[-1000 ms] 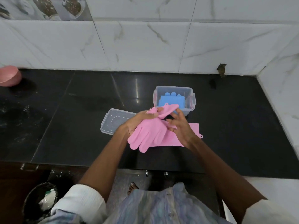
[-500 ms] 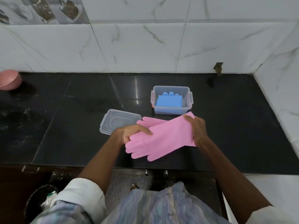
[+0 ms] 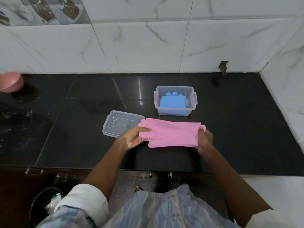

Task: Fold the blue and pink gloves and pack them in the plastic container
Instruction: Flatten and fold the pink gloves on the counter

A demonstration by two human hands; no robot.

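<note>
The pink gloves (image 3: 171, 134), bunched and angled between the hands half a second ago, now lie stretched flat and level across the black countertop (image 3: 82, 129), stacked one on the other, fingers toward 9 o'clock and cuffs toward 3 o'clock. In the inspector's judgement this alignment is the preparation for the fold; no fold is made yet.

The left hand (image 3: 136, 137) grips the finger ends of the pink gloves, thumb on top and fingers curled beneath. The right hand (image 3: 204, 139) pinches the cuff edge, thumb over the top layer.

Containers: the clear plastic container (image 3: 175, 101) stands open at 12 o'clock of the gloves, just beyond them and apart from them. It holds the folded blue gloves (image 3: 172, 101), with rounded fingertips showing at its far side. They fill most of the floor, so the pink pair will likely have to go on top. The lid (image 3: 120, 123) lies flat at 10 o'clock, its near corner touching or slightly under the pink fingertips; which one cannot be told.

A pink bowl (image 3: 9, 82) sits far off at 9 o'clock, at the counter's edge.
</note>
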